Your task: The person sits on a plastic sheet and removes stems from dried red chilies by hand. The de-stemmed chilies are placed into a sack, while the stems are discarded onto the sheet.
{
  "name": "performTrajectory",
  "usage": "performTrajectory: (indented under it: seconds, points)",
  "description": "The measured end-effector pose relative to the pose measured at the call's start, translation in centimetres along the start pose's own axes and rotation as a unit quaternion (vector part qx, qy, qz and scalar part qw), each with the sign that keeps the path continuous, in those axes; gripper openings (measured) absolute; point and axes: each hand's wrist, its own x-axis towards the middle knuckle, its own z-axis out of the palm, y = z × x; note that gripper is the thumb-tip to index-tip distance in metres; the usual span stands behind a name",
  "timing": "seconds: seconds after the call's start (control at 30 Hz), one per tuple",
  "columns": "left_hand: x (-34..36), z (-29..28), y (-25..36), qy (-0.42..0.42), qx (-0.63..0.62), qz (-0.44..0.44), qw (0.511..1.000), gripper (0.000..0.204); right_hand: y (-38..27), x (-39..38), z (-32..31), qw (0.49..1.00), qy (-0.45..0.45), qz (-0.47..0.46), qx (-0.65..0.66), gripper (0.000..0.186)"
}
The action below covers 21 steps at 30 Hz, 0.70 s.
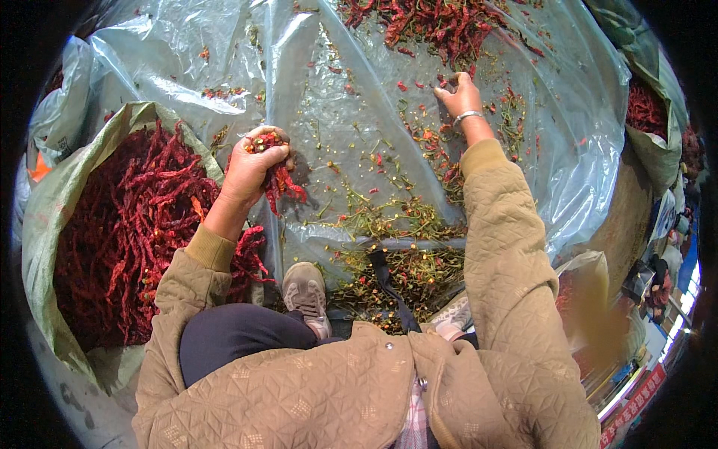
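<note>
My left hand (256, 166) is closed around a bunch of dried red chilies (280, 183). Their cut, pale stem ends show above the thumb, and the tips hang below the fist. To its lower left stands an open woven sack (46, 224) full of long dried chilies (134, 224). My right hand (458, 97), with a bracelet at the wrist, reaches out to the near edge of a loose chili pile (449, 30). Its fingers are bent together; dark red shows at the fingertips, too small to make out.
A clear plastic sheet (224, 60) covers the ground, wrinkled and strewn with stems and chili bits. Green stem scraps (404, 280) heap between my shoes (305, 288). At the right edge stands another sack (662, 157) with chilies. A dark strap (393, 288) hangs before me.
</note>
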Motion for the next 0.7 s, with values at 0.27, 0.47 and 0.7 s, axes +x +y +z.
performTrajectory:
  seconds: [0.27,0.47,0.7]
  points:
    - [0.2,-0.6,-0.5,-0.005,0.008,0.007,1.0,0.015,-5.4,0.8,2.2,0.994,-0.081,-0.049,-0.057,0.063]
    - [0.1,-0.4,-0.5,-0.01,0.018,0.008,1.0,0.016,-6.1,-0.6,4.4,0.98,-0.069,-0.15,-0.115,0.031]
    - [-0.4,0.2,0.2,-0.017,0.029,0.025,0.999,0.014,-0.7,0.0,-3.5,0.996,0.012,-0.081,0.031,0.021]
